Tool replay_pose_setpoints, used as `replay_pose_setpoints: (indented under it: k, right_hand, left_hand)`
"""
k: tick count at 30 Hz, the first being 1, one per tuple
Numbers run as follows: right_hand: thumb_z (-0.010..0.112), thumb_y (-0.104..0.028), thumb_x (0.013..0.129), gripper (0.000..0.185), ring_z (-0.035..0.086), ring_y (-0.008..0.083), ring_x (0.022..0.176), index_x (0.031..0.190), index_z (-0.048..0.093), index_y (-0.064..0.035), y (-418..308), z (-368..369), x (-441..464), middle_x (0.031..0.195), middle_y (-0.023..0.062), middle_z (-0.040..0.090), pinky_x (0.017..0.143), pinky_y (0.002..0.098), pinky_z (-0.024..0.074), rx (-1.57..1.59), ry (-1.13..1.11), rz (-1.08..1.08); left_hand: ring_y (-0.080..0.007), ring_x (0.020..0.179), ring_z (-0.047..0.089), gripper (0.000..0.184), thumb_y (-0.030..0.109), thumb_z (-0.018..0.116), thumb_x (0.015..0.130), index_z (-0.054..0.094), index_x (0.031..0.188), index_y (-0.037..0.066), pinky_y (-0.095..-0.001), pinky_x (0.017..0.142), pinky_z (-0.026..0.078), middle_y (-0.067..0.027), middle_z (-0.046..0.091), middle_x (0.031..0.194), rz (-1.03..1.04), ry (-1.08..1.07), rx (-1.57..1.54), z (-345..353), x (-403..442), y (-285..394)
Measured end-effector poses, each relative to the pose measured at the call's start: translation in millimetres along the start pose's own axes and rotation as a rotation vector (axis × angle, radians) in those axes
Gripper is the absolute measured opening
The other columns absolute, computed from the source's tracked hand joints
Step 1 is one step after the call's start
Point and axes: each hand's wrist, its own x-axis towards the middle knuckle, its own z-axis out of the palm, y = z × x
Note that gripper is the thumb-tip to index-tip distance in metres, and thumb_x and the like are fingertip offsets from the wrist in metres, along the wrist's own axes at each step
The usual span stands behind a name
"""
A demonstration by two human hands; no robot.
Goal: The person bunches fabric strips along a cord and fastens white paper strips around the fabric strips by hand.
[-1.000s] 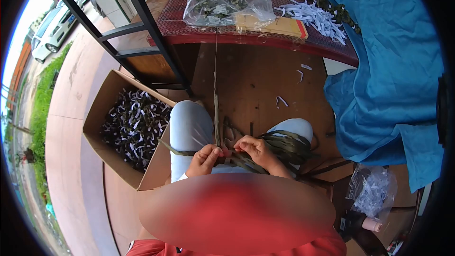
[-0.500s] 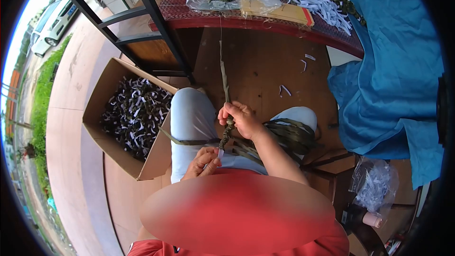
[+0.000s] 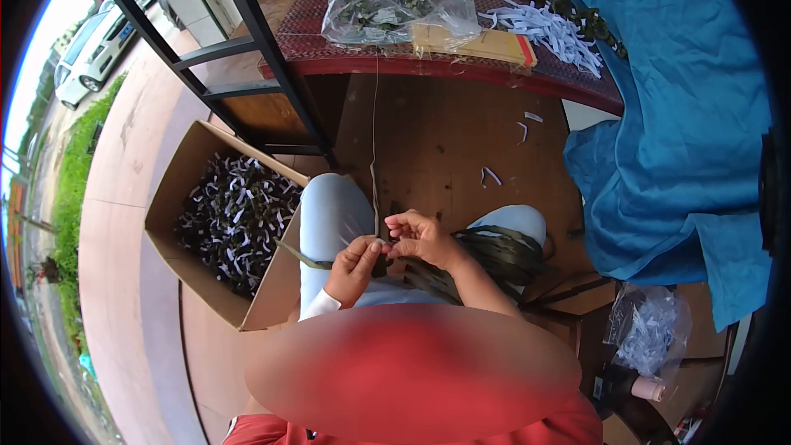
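Over my lap, my left hand (image 3: 353, 270) pinches the lower end of a thin olive-green strand (image 3: 376, 189), which hangs on a line from the table edge. Close against it on the right, my right hand (image 3: 424, 241) has thumb and fingertips together at the same spot; the small piece between them is hidden. A bundle of dark green strips (image 3: 503, 255) lies across my right thigh. One loose green strip (image 3: 301, 257) sticks out left of my left hand.
An open cardboard box (image 3: 169, 251) of dark knotted pieces with white strips stands at left. The red table (image 3: 329, 53) holds a plastic bag (image 3: 395, 4), yellow card (image 3: 470, 43) and white strips (image 3: 548, 29). Blue cloth (image 3: 667, 132) hangs right; a black metal frame (image 3: 268, 49) stands left.
My right hand has come down from higher on the strand to beside my left hand, which has risen slightly. The dark knotted length seen between them half a second ago is now mostly hidden.
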Motion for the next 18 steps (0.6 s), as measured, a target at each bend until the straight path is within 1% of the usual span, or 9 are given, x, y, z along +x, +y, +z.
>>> replay_pose_setpoints:
  k: [3,4,7,8,11,12,15,16,18]
  right_hand:
    - [0.065,-0.029,0.084,0.048,0.056,0.0151,0.095,0.119,0.052,0.0014,-9.4,12.2,14.2,0.102,0.0075,0.058,0.084,0.028,0.046,0.443,-0.067,0.145]
    - [0.057,-0.039,0.088,0.052,0.058,0.0161,0.093,0.119,0.05,0.0021,-1.2,11.5,17.3,0.103,0.0086,0.059,0.083,0.0292,0.0467,0.546,0.003,0.139]
    - [0.051,-0.045,0.09,0.053,0.059,0.0171,0.091,0.116,0.052,0.001,-10.7,13.7,46.8,0.103,0.0089,0.06,0.082,0.0299,0.0472,0.744,0.042,0.23]
    - [0.055,-0.039,0.09,0.04,0.059,0.0145,0.085,0.101,0.058,-0.001,-20.4,18.1,52.5,0.097,0.0086,0.061,0.076,0.026,0.0467,0.821,0.075,0.217]
    - [0.054,-0.031,0.091,0.031,0.058,0.0131,0.079,0.09,0.06,-0.0011,9.8,18.6,38.6,0.086,0.006,0.062,0.074,0.0253,0.0461,0.382,0.02,0.156]
    - [0.054,-0.023,0.092,0.025,0.058,0.0126,0.074,0.083,0.059,-0.0005,11.0,24.7,18.3,0.079,0.0052,0.062,0.071,0.0259,0.0464,0.132,0.075,-0.008]
    - [0.053,-0.018,0.092,0.02,0.059,0.0123,0.076,0.086,0.059,0.0004,0.6,6.1,-6.2,0.081,0.0072,0.061,0.067,0.0281,0.0467,-0.276,0.113,-0.141]
    - [0.053,-0.017,0.092,0.019,0.059,0.0123,0.076,0.088,0.059,0.0003,-5.8,9.7,-11.8,0.08,0.006,0.061,0.067,0.0277,0.0463,-0.299,0.115,-0.131]
    - [0.052,-0.017,0.093,0.019,0.059,0.0123,0.076,0.091,0.061,0.0001,-18.1,13.9,-15.2,0.078,0.0037,0.06,0.066,0.027,0.0456,-0.351,0.123,-0.127]
  left_hand:
    - [-0.0055,0.077,0.051,0.021,0.022,0.046,0.096,0.061,0.099,0.006,-0.0195,0.07,0.038,0.0013,0.06,0.081,-0.097,0.039,-0.03,-12.5,-0.8,9.1]
    - [-0.0064,0.081,0.053,0.021,0.02,0.046,0.096,0.06,0.101,0.005,-0.0206,0.073,0.04,-0.0016,0.064,0.088,-0.095,0.023,-0.068,-14.9,-3.5,5.6]
    - [-0.0077,0.085,0.055,0.021,0.02,0.046,0.096,0.059,0.103,0.005,-0.0219,0.077,0.041,-0.0032,0.065,0.09,-0.059,-0.033,-0.054,-2.7,-1.6,-7.3]
    - [-0.0104,0.097,0.054,0.021,0.019,0.047,0.096,0.061,0.1,0.003,-0.0238,0.085,0.04,-0.0068,0.063,0.1,-0.076,-0.079,-0.001,-1.8,-0.5,-13.3]
    - [-0.0131,0.107,0.05,0.021,0.019,0.049,0.095,0.063,0.094,0.003,-0.0256,0.091,0.037,-0.0098,0.056,0.115,0.148,-0.043,0.262,-8.3,-1.9,-14.3]
    - [-0.0138,0.108,0.05,0.021,0.019,0.049,0.095,0.064,0.094,0.003,-0.0258,0.091,0.037,-0.0097,0.054,0.116,0.155,-0.01,0.296,-14.5,-1.6,-10.0]
    - [-0.016,0.11,0.049,0.021,0.019,0.049,0.095,0.065,0.095,0.005,-0.0263,0.093,0.037,-0.0096,0.05,0.12,0.186,0.091,0.376,-26.5,9.2,1.2]
    - [-0.0117,0.099,0.052,0.021,0.02,0.049,0.095,0.064,0.097,0.004,-0.0225,0.085,0.041,-0.0065,0.055,0.11,0.142,0.075,0.189,-15.9,21.0,5.3]
    - [-0.0108,0.098,0.052,0.022,0.02,0.048,0.095,0.062,0.095,0.003,-0.0233,0.086,0.04,-0.005,0.058,0.108,-0.073,0.015,-0.041,-0.6,46.2,10.4]
